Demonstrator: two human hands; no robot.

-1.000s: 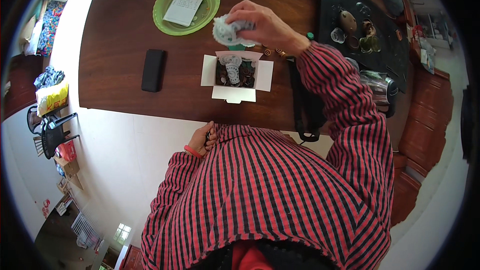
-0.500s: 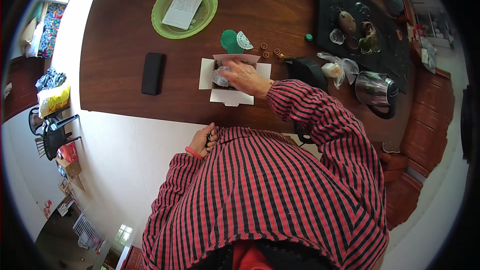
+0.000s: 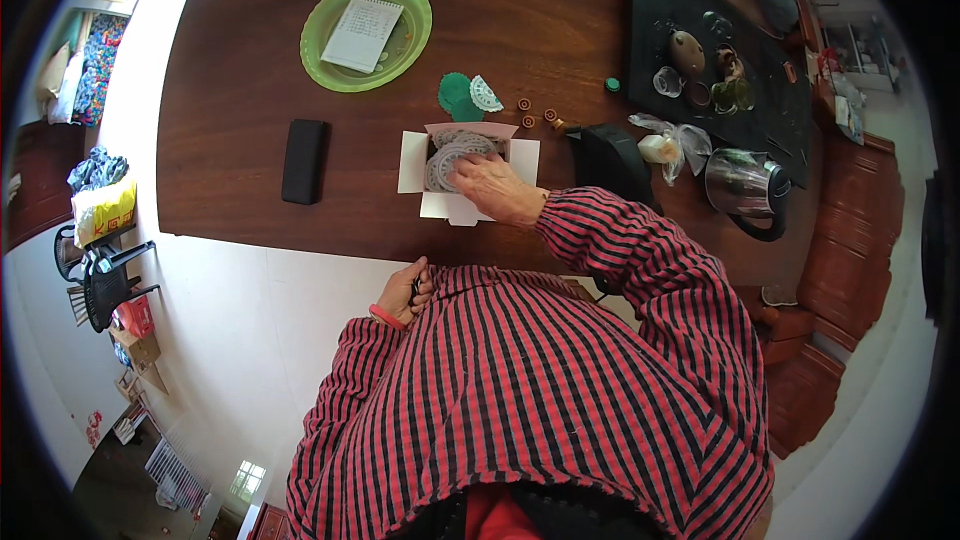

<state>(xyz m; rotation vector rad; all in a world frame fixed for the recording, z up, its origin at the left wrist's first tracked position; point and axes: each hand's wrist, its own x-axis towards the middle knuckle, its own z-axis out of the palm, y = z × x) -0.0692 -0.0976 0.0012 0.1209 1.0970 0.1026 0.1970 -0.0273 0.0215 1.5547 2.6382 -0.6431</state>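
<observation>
My right hand [image 3: 497, 190] reaches over the front right part of an open white cardboard box [image 3: 411, 162] whose flaps are folded outward. Its fingers are bent onto several pale grey, lace-patterned round discs [image 3: 462, 145], which fill the box opening; the fingertips are partly hidden. Below the table's front edge, my left hand [image 3: 404, 293] is closed by my waist, with a bit of something dark showing between the fingers. Just behind the box lie scalloped green pieces [image 3: 457, 94] and a folded white lacy piece [image 3: 486, 94].
Small brown wooden pieces [image 3: 524, 104] lie behind the box. Left of it is a black case [image 3: 304, 162]; farther back, a green bowl [image 3: 414, 42] holds a notepad [image 3: 362, 33]. To the right are a black object [image 3: 612, 162], a tied plastic bag [image 3: 660, 149], a glass kettle [image 3: 742, 185] and a black tray [image 3: 650, 35].
My right hand has shifted slightly toward the front of the box, and more of the grey discs shows. My left hand stays closed by my waist. The whole view has tilted a little.
</observation>
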